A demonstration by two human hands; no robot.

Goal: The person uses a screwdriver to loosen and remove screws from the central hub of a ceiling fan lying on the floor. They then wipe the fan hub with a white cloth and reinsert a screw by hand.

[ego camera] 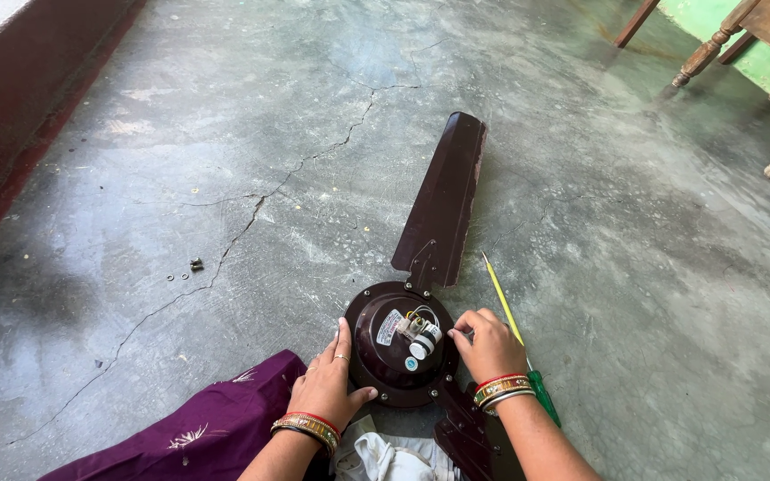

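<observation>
A dark brown ceiling fan motor (385,361) lies on the concrete floor, its wiring and small white parts (421,334) facing up. One long brown blade (443,200) points away from me; a second blade (470,436) runs toward me. My left hand (330,383) rests flat against the motor's left edge, holding nothing. My right hand (485,343) sits at the motor's right edge with fingers curled near the white parts; whether it pinches something I cannot tell. A yellow-shafted, green-handled screwdriver (517,338) lies just right of that hand.
Small loose screws and washers (191,267) lie on the cracked floor to the left. Purple cloth (198,428) and a white rag (385,454) sit near me. Wooden furniture legs (715,49) stand at the far right. A red step (28,98) borders the left.
</observation>
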